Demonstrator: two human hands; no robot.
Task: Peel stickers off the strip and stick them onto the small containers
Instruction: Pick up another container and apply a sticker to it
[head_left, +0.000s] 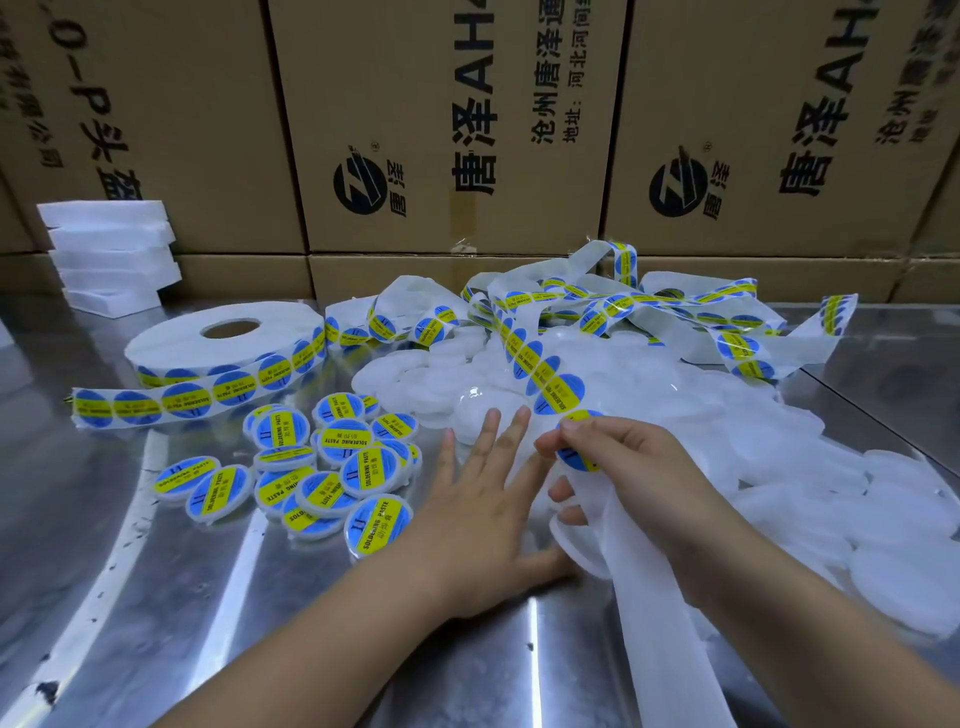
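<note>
A: Hands, what's the state?
B: Right hand (623, 467) pinches a sticker (577, 441) btw thumb & forefinger. Its lower fingers curl round the bare backing (660, 623), which trails back toward the person. Left hand (483, 504) lies palm down, fingers straight & spread, holding nothing.
A: Sticker off the strip?
B: Can't tell. It sits at the end of the strip (540, 371), partly hidden by the fingertips.
A: Strip runs where?
B: Up & away from the right hand, over the plain containers (675, 395), into a loose tangle beyond both hands. The roll (228, 338) lies flat well to the left of the left hand, on the far side, w/ a short tail of stickers.
A: Containers?
B: Plain ones are a big heap just beyond the fingertips & along the right of the right hand. The left fingertips reach the heap's near edge; whether they touch it, can't tell. Labelled containers (332, 467) are a cluster just left of the left hand, blue/yellow labels up, some overlapping.
A: Anything else?
B: Shiny metal surface (156, 597) under everything. Stack of white foam blocks (109, 249) far left, beyond the roll. Cardboard boxes (441, 130) w/ printed text form a wall behind it all.
</note>
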